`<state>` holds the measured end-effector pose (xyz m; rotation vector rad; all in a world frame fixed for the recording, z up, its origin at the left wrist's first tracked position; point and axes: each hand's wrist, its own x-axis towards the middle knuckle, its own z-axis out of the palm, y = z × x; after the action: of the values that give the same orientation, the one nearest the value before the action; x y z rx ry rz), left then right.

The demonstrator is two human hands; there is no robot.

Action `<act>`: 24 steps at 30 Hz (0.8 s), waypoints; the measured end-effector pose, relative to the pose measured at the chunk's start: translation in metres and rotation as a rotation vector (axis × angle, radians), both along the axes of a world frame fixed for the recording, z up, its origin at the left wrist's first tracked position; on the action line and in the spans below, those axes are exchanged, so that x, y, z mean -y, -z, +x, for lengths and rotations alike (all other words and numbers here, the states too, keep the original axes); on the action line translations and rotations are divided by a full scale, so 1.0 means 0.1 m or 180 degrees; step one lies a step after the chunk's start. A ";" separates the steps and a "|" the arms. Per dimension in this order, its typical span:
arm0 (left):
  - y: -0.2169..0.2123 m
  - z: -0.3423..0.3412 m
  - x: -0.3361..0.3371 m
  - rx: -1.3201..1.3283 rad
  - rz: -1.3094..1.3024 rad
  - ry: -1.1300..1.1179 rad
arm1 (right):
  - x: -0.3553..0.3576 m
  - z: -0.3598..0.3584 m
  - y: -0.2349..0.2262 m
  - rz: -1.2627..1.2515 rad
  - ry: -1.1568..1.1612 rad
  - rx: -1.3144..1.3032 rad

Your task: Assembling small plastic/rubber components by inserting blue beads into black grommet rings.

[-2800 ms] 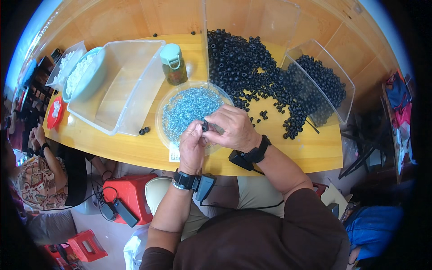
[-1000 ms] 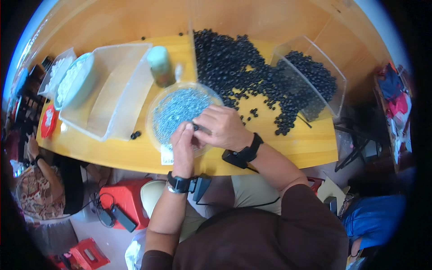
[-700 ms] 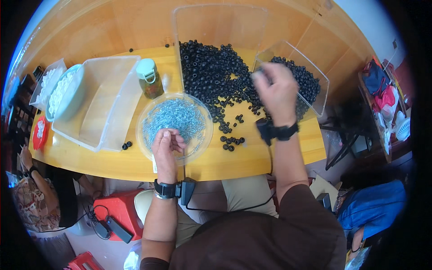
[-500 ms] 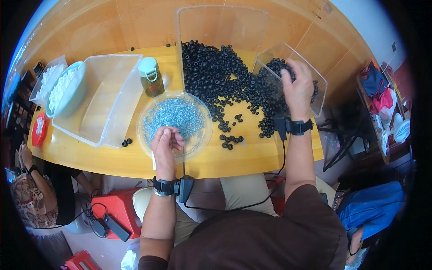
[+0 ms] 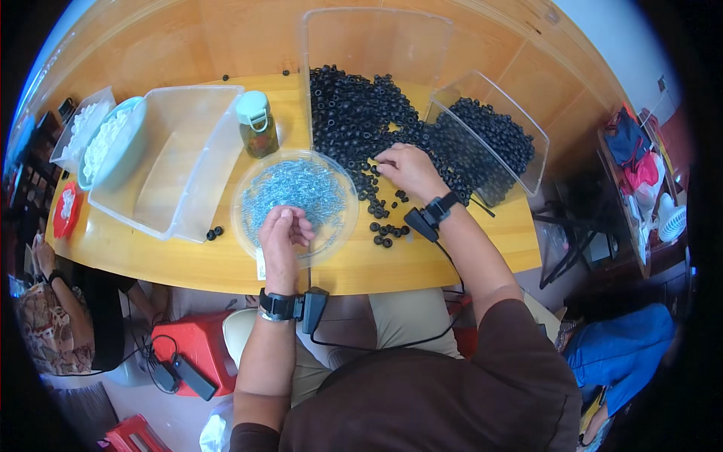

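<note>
Head view: the black pieces [image 5: 346, 113] are small, dark and rounded, many with a hole through the middle like short thick rings, and they lie in a broad heap that thins to strays toward the near edge; the blue pieces [image 5: 297, 184] are finer, glinting and glassy, spread over a round see-through dish [image 5: 347, 226]. Both sit on a yellow wood-grained table [image 5: 459, 264] against a wooden panelled wall [image 5: 248, 38]. More black pieces fill a tilted see-through bin [image 5: 541, 167] at the right, while a bottle [image 5: 257, 132] with a pale green lid, a larger see-through tub [image 5: 162, 166] and a pale green bowl [image 5: 134, 143] of white pieces [image 5: 107, 147] stand to the left. Below the table is a red stool [image 5: 192, 343]; a person in a patterned top [image 5: 56, 328] sits at the far left, and a blue sleeve [image 5: 625, 343] shows at the right. The right hand [image 5: 413, 170] hovers at the front of the black heap, thumb and fingers bent close together — whether a piece is between them I cannot tell. The left hand [image 5: 282, 239] is over the near side of the dish, fingers curled in with the thumb beside them, the blue pieces just beyond; what it may hold is hidden
</note>
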<state>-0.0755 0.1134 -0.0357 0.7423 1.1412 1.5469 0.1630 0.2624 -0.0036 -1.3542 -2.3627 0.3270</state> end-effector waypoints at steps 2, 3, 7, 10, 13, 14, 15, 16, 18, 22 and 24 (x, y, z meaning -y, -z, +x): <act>0.00 0.00 0.00 0.0000 -0.0014 -0.0001 | -0.10 -0.06 0.13 0.0112 0.0027 0.0277; 0.00 0.00 0.00 -0.0002 -0.0027 -0.0002 | -0.12 -0.10 0.15 0.0226 0.0055 0.0552; -0.01 -0.03 0.02 0.0047 -0.0058 -0.0026 | -0.07 -0.13 0.12 0.0381 0.0042 0.0372; -0.02 -0.04 0.01 0.0172 -0.0011 -0.0032 | 0.07 -0.18 0.00 0.0376 -0.0150 -0.0050; -0.04 -0.01 0.01 0.0178 0.0010 0.0104 | 0.33 -0.34 -0.21 0.0306 -0.0529 -0.0462; -0.03 0.00 0.01 0.0125 0.0041 0.0240 | 0.40 -0.42 -0.25 0.0420 -0.0919 -0.0580; -0.01 0.02 0.00 0.0075 0.0078 0.0393 | 0.48 -0.49 -0.29 0.0542 -0.1293 -0.0695; 0.01 0.04 0.01 0.0143 0.0114 0.0466 | 0.55 -0.57 -0.31 0.0679 -0.1522 -0.0774; 0.04 0.06 0.01 0.0132 0.0167 0.0532 | 0.67 -0.70 -0.35 0.0599 -0.1663 -0.0758; 0.03 0.03 0.03 0.0285 0.0189 0.0755 | 0.77 -0.85 -0.33 0.0483 -0.1853 -0.0843; 0.04 0.01 0.03 0.0355 0.0175 0.0810 | 0.78 -0.91 -0.33 0.0431 -0.1869 -0.0922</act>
<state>-0.0740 0.1103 -0.0394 0.7955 0.8886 1.3908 0.0724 0.1844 0.0299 -0.4874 -2.4263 0.4769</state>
